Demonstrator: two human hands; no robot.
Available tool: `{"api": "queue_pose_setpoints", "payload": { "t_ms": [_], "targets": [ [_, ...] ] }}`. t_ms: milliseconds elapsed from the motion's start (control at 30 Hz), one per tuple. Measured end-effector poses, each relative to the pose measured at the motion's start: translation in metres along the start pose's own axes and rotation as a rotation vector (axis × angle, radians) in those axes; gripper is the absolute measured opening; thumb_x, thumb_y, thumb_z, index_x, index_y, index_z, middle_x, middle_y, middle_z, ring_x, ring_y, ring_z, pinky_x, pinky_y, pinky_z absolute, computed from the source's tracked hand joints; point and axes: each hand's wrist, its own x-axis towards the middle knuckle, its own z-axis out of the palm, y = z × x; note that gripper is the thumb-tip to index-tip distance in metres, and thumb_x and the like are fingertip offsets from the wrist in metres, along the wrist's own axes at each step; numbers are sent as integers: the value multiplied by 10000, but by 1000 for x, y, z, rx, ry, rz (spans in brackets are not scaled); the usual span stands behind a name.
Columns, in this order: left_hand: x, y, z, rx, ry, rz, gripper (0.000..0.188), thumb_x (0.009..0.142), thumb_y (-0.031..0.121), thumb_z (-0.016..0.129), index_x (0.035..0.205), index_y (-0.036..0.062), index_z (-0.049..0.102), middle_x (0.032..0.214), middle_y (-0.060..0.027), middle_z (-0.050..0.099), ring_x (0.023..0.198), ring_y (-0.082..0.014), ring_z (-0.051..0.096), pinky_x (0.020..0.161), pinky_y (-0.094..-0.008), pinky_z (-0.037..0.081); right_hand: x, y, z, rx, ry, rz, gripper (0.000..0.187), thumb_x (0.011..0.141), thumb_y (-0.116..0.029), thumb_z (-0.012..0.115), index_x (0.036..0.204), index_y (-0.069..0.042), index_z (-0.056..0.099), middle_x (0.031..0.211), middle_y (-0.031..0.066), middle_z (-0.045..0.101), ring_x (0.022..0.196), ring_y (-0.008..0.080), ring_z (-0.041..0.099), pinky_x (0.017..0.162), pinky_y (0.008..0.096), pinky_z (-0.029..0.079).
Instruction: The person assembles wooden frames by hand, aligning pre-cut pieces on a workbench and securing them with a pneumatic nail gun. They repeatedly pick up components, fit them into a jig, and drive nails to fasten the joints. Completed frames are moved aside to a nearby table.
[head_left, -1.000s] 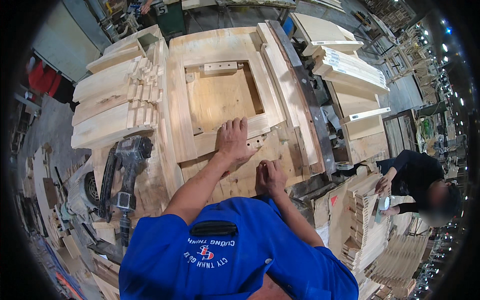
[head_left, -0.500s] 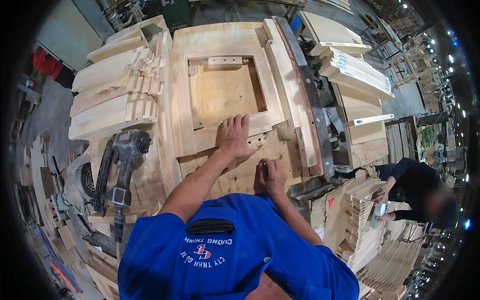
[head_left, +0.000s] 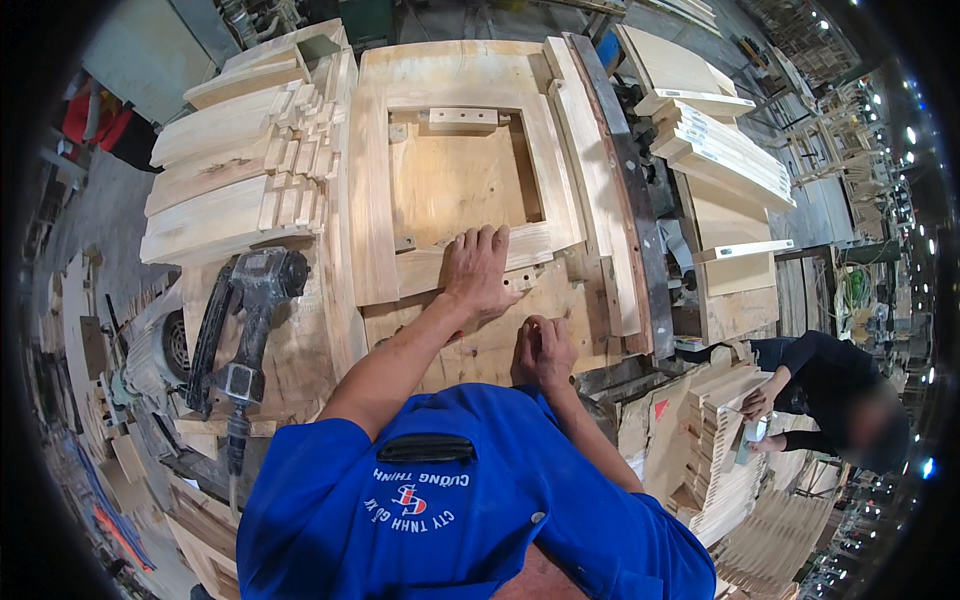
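Note:
A pale wooden frame [head_left: 374, 200] with a square opening lies on the plywood work board [head_left: 590, 320] in front of me. My left hand [head_left: 478, 272] grips its near rail, fingers over the wood and thumb on the near side. By that thumb is a small wooden block with holes [head_left: 522, 279]. Another drilled block [head_left: 463, 119] sits at the opening's far edge. My right hand [head_left: 546, 350] is closed, fingers curled, over the board's near part; what it holds, if anything, is hidden.
A nail gun [head_left: 246, 325] with a hose lies to my left, beside stacked wooden pieces [head_left: 215, 180]. Long strips [head_left: 600, 200] and a dark metal bar [head_left: 640, 220] run along the frame's right. More boards [head_left: 725, 155] lie beyond. A co-worker [head_left: 830, 385] handles stacked parts at right.
The view has shifted slightly, so the bench appears a little further right. Both hands keep about the same places at the frame and board.

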Motion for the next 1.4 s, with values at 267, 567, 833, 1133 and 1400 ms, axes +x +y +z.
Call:
{"api": "queue_pose_setpoints", "payload": {
  "t_ms": [267, 567, 833, 1133, 1400],
  "targets": [
    [-1, 1, 4, -17, 44, -8, 1114, 610, 622, 876, 1448, 17, 458, 1250, -144, 531, 1145, -325, 515, 1008, -458, 428, -2, 3, 1, 20, 29, -9, 250, 897, -170, 768, 1135, -158, 695, 945, 98, 621, 772, 299, 684, 638, 431, 537],
    [-2, 1, -2, -24, 18, 1, 1104, 634, 634, 863, 1447, 9, 454, 1257, -155, 532, 1147, -328, 514, 1013, -466, 417, -2, 4, 2, 31, 12, -11, 258, 919, -187, 763, 1165, -152, 692, 943, 93, 634, 765, 275, 690, 636, 421, 541],
    [-4, 6, -11, -69, -13, -33, 1093, 637, 571, 898, 1448, -18, 463, 1294, -188, 549, 1233, -353, 518, 1081, -484, 407, 8, -8, -6, 301, 8, 48, 247, 957, -111, 734, 1197, -73, 687, 943, 78, 647, 683, 196, 664, 609, 340, 538],
    [-113, -3, -188, -106, 401, -257, 682, 863, 354, 811, 1383, -30, 590, 1374, -237, 597, 1339, -392, 512, 1170, -540, 366, 67, -93, -37, 1003, -407, 195, 220, 1088, -183, 621, 1246, -30, 621, 1106, 82, 723, 833, 118, 685, 698, 254, 545],
    [-221, -72, -259, 367, 10, -905, 258, 795, 209, 712, 962, 24, 780, 935, -190, 782, 898, -344, 767, 810, -447, 576, 99, -218, -39, 1347, -1058, 217, 482, 1116, -337, 550, 1486, -40, 463, 1371, 171, 623, 1157, 266, 675, 933, 376, 571]
  ]
}}
